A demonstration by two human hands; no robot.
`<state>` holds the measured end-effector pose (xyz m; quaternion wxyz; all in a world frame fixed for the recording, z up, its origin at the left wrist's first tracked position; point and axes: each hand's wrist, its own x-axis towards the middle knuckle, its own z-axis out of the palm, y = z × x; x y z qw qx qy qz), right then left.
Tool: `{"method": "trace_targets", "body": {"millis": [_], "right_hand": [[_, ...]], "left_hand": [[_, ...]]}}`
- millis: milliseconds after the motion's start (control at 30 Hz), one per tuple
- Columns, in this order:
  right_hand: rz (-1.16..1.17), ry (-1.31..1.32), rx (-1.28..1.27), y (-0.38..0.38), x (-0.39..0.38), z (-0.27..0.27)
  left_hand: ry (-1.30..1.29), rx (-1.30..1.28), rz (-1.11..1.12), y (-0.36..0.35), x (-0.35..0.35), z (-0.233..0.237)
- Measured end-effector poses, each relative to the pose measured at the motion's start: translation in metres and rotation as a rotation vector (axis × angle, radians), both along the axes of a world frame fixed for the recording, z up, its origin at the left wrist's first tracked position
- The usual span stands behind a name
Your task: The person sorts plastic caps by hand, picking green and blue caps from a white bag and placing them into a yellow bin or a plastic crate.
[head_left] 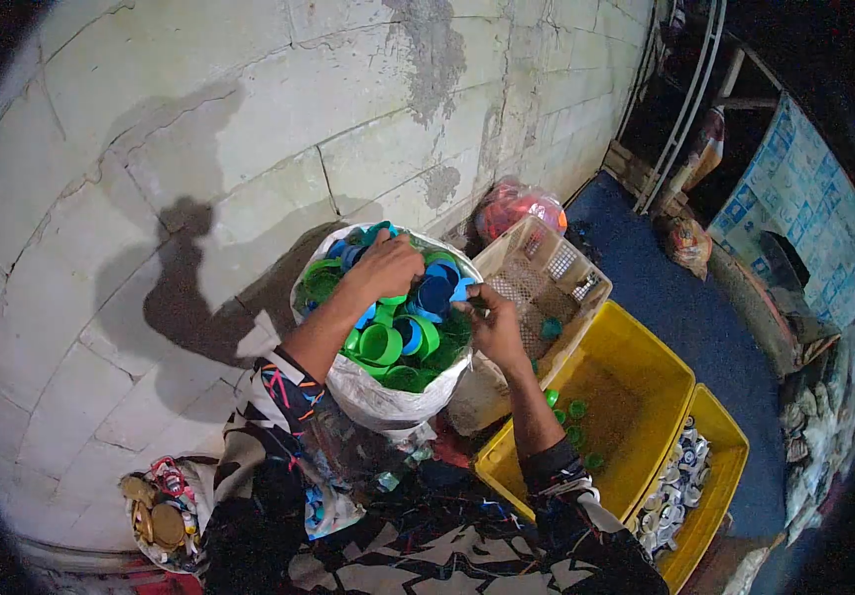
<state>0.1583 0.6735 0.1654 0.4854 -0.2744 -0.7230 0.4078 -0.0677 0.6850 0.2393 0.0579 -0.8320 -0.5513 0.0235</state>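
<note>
A white woven sack (pixel 388 397) stands against the wall, filled with green and blue plastic caps (pixel 380 344). Over the far part of the pile, my left hand (pixel 391 268) has its fingers curled downward beside a teal cap (pixel 378 231); what it grips is hidden. My right hand (pixel 495 325) is at the sack's right rim. Its thumb and fingers are closed on the edge of a blue cap (pixel 462 289). A larger dark blue cap (pixel 435 295) lies between both hands.
Right of the sack are a cream crate (pixel 586 283), a yellow bin (pixel 646 382) with a few green caps, and another yellow bin (pixel 730 446) of whitish caps. A red bundle (pixel 519 206) sits behind. A bag of mixed scraps (pixel 162 516) lies lower left, near the block wall (pixel 61 397).
</note>
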Motion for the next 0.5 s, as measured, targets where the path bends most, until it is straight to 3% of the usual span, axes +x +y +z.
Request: {"method": "trace_targets", "body": {"millis": [267,467,500], "right_hand": [[-0.089,-0.015,-0.086,0.004,0.001,0.003],[-0.067,0.268,-0.13,0.004,-0.005,0.013],[-0.063,0.221,-0.044,0.003,-0.005,0.018]], "left_hand": [[-0.136,0.038,-0.024,-0.012,-0.004,0.001],[-0.203,0.109,-0.031,-0.012,-0.011,-0.006],[-0.219,0.096,-0.03,-0.014,-0.012,-0.003]]}}
